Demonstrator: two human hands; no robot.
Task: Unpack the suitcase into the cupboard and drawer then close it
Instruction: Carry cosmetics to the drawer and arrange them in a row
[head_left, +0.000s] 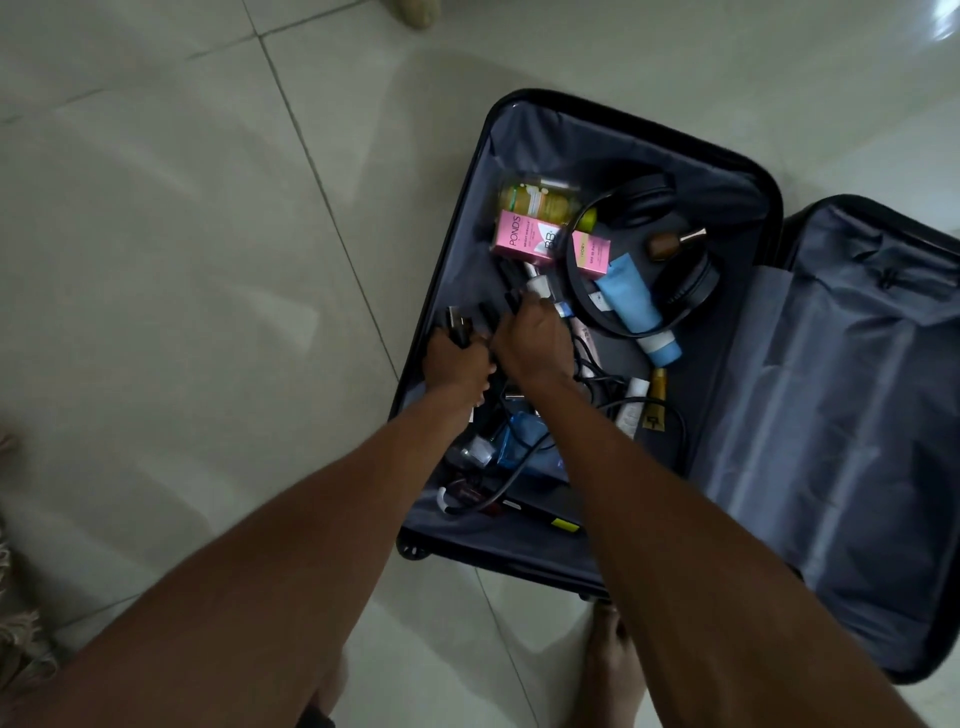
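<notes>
A dark suitcase (748, 171) lies open on the tiled floor. Its left half holds pink boxes (524, 239), a yellow bottle (537, 200), black headphones (644, 200), a blue tube (636, 306), a brown bottle (670, 244), cables and small toiletries. My left hand (457, 364) grips a bunch of small dark tubes at the suitcase's left wall. My right hand (535, 343) is beside it, fingers curled around more small dark and white items. The lid half (857, 395) at the right shows only its grey lining.
Pale floor tiles (182, 260) stretch to the left and back. A fringed rug edge (15, 639) shows at the lower left. My bare foot (610, 660) stands just in front of the suitcase. A suitcase wheel (413, 548) sticks out at the near corner.
</notes>
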